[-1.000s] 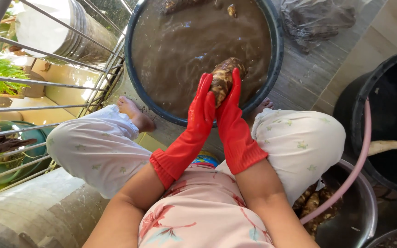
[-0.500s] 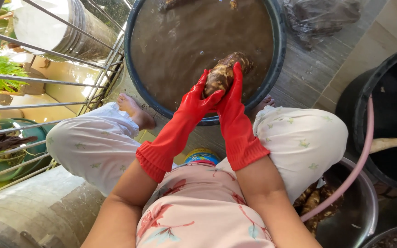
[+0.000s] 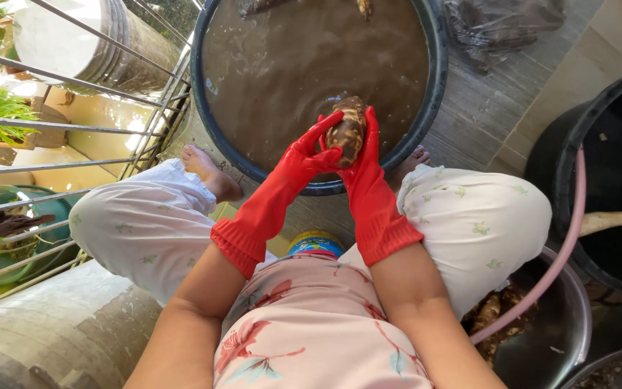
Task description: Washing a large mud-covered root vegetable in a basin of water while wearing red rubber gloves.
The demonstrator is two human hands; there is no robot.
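Observation:
Both my hands wear long red rubber gloves. My left hand (image 3: pixel 309 155) and my right hand (image 3: pixel 363 158) press together around a brown, muddy root (image 3: pixel 345 132), held just above the near rim of a large dark round tub (image 3: pixel 433 94) filled with brown muddy water. The left palm covers the root's left side, the right palm its right side. More roots float at the tub's far edge (image 3: pixel 363 7).
A black tub (image 3: pixel 563 180) with a pale root stands at the right, a pink hose (image 3: pixel 566 245) curving over it. A metal basin (image 3: pixel 563 317) with roots sits by my right knee. Metal railing (image 3: pixel 73 122) and a barrel are at the left. A dark plastic bag (image 3: pixel 505 21) lies beyond.
My hands have shifted slightly over the root and stay clasped on it above the water; the view has moved a little.

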